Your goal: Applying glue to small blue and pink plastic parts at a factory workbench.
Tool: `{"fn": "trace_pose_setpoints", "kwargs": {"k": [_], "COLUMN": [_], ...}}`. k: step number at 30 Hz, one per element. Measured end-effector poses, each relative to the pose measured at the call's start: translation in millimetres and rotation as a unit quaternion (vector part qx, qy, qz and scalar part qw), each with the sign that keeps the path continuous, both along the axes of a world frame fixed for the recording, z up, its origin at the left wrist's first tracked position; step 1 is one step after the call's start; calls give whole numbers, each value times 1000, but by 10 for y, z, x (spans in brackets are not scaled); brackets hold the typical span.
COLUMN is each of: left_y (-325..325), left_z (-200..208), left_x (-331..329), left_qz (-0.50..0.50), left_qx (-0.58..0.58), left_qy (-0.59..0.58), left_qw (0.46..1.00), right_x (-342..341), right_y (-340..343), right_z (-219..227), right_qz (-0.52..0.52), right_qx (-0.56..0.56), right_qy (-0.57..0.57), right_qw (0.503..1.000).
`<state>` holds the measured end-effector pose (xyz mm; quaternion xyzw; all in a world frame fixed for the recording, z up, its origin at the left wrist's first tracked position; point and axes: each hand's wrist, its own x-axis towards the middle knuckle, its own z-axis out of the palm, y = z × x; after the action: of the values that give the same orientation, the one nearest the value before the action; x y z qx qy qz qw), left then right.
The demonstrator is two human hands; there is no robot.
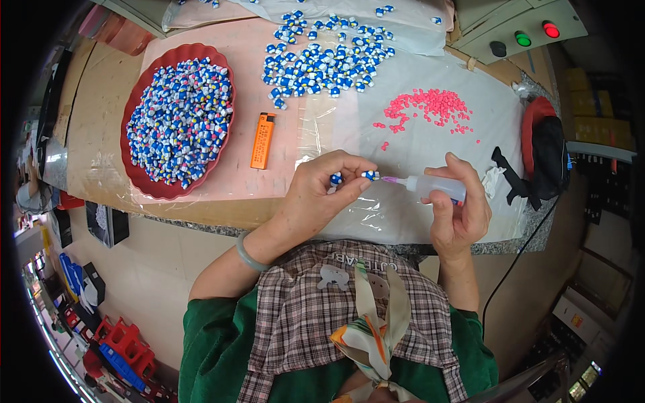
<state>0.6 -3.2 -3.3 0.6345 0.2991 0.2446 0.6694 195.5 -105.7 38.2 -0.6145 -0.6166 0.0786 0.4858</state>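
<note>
A small blue-and-white plastic figure (370, 175) was pinched between the fingertips of the left hand (321, 191), just above the plastic-covered worktop (336, 134). A small translucent squeeze bottle (433, 187) was gripped in the closed right hand (460, 208), its pink nozzle touching the figure.

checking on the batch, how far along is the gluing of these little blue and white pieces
Possibly done: a loose spread of small blue and white plastic pieces lies on the clear plastic sheet, though whether they are finished cannot be told. In hand: the left hand pinches one blue and white piece while the right hand points a small squeeze bottle at it. Seemingly left: the heaped red oval tray and tiny pink bits.
</note>
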Motion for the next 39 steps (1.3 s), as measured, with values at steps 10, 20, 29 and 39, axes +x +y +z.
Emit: {"fn": "trace_pose_setpoints", "kwargs": {"k": [10, 20, 29, 39], "left_y": [7, 9, 30, 5], "left_z": [36, -33, -60, -113], "left_x": [-6, -6, -93, -114], "left_qz": [-5, -1, 20, 25], "left_qx": [-8, -23, -49, -38], "left_qy": [26, 3, 15, 28], "left_qw": [1000, 1000, 999, 999], "right_x": [-26, 58, 279, 163], "right_y": [8, 1, 166, 502], "right_z": [58, -34, -315, -364], "right_qz": [11, 12, 18, 20], "right_qx": [-12, -27, -196, -212], "right_qy": [-41, 75, 461, 10], "right_qw": [999, 997, 865, 977]}}
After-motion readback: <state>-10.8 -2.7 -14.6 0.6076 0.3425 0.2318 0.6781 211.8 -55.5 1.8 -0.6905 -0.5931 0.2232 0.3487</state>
